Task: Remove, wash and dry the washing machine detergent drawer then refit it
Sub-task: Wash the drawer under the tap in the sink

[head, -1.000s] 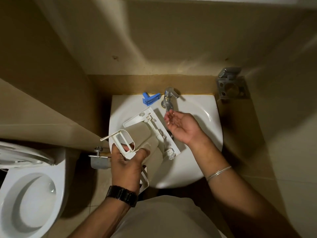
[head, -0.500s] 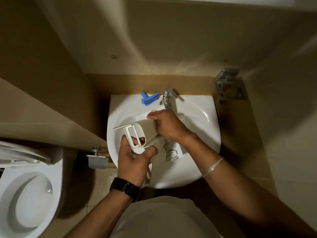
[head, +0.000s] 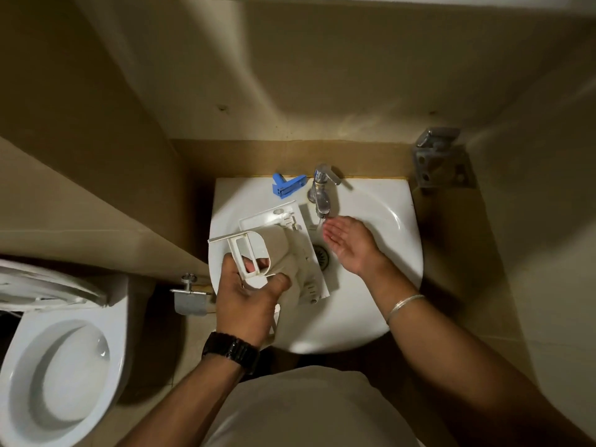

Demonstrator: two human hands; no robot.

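The white detergent drawer (head: 283, 250) lies tilted over the left half of the white basin (head: 380, 304). My left hand (head: 248, 298) grips it by its front handle, fingers through the handle opening and thumb on top. My right hand (head: 348, 243) is held palm up with relaxed fingers just under the chrome tap (head: 321, 191), catching a thin stream of water. It does not touch the drawer. A blue plastic insert (head: 287, 185) lies on the basin's back ledge, left of the tap.
The basin drain (head: 321, 256) shows between drawer and right hand. A toilet (head: 54, 366) with raised lid stands at lower left, a metal paper holder (head: 190, 298) beside the basin. A metal wall bracket (head: 442, 159) sits at upper right. Tiled walls close in on three sides.
My right hand left the drawer, where it was rubbing half a second ago, and moved right under the tap, palm up. My left hand keeps its grip on the handle.
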